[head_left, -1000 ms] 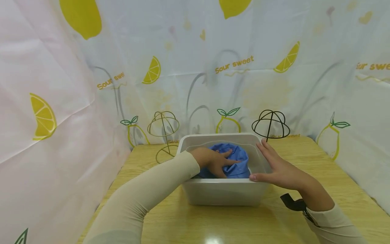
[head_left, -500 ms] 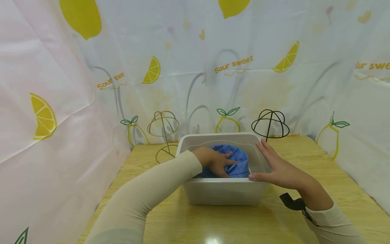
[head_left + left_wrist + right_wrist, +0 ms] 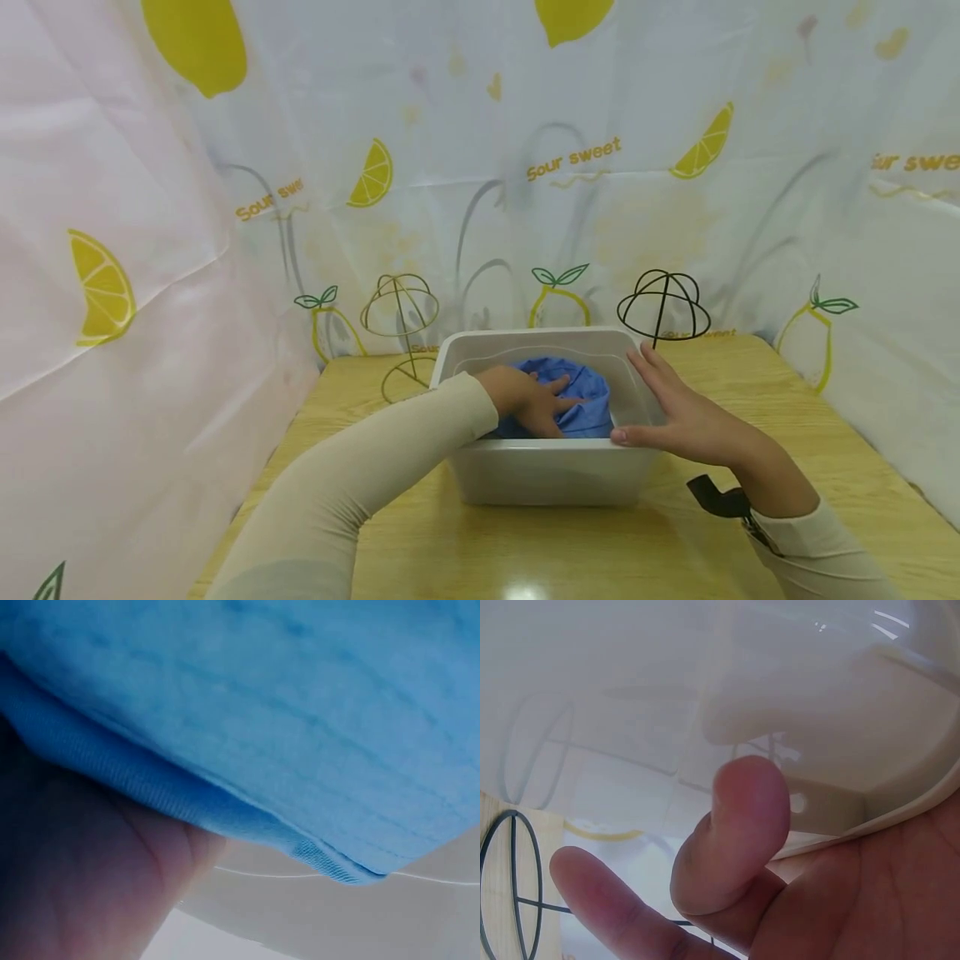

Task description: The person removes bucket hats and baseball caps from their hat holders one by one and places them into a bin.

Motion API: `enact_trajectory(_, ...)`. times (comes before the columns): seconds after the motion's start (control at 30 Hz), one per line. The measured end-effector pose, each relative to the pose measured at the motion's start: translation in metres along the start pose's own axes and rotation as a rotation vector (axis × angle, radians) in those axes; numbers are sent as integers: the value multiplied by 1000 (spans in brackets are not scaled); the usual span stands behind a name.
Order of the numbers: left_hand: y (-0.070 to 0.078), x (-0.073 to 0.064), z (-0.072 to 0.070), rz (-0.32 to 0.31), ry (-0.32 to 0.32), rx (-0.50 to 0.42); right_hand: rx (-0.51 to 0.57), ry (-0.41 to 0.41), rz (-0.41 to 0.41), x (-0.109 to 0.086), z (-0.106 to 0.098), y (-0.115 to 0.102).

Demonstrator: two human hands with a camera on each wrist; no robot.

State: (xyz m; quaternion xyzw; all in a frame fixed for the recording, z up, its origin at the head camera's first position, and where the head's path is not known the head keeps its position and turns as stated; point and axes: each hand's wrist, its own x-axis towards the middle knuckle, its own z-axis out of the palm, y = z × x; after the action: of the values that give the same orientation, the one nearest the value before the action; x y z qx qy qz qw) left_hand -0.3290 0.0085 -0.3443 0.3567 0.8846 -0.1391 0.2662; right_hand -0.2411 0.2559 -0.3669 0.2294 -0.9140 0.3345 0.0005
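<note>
A blue fabric bucket hat (image 3: 581, 392) with stitched lines lies inside a white plastic tub (image 3: 551, 471) in the head view. My left hand (image 3: 528, 404) reaches into the tub from the left, fingers spread over the hat. Up close in the left wrist view, the hat's brim (image 3: 300, 735) hangs over part of my left palm (image 3: 112, 877). At the tub's right side, my right hand (image 3: 686, 421) rests with its thumb on the front rim and the other fingers raised apart along the right edge. Bent fingers (image 3: 742, 825) show near the tub's glossy wall in the right wrist view.
A gold wire stand (image 3: 405, 333) stands behind the tub on the left. Behind it on the right is a black wire stand (image 3: 663, 308). Lemon-patterned cloth (image 3: 465, 150) encloses the wooden table (image 3: 420, 542) at the back and sides.
The hat's top sits slightly lower in the tub under my left hand. Both hands have otherwise stayed nearly still.
</note>
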Motion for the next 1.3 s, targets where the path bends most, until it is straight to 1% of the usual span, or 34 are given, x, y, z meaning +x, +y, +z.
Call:
enact_trajectory(0.17,-4,-1,-2,17,7,-12,11,-6,5,0,0,-1)
enact_trajectory(0.33,-10,-8,-8,53,33,-70,5,-10,9,0,-1,-1)
enact_trajectory(0.53,-14,-27,-21,91,124,-116,-4,-16,17,0,-1,-1)
enact_trajectory(0.6,-15,-33,-27,98,156,-111,-3,-18,21,1,-2,-1)
enact_trajectory(0.77,-24,-47,-36,94,183,-106,-2,-14,26,0,-2,-2)
enact_trajectory(0.83,-29,-52,-38,91,188,-124,0,-13,26,0,-2,-2)
enact_trajectory(1.03,-43,-71,-36,69,217,-163,-6,-10,19,1,-1,-1)
enact_trajectory(1.13,-53,-80,-31,60,231,-197,-9,-7,16,2,-1,-1)
enact_trajectory(1.3,-72,-92,-20,30,281,-241,-2,-9,15,4,-1,-1)
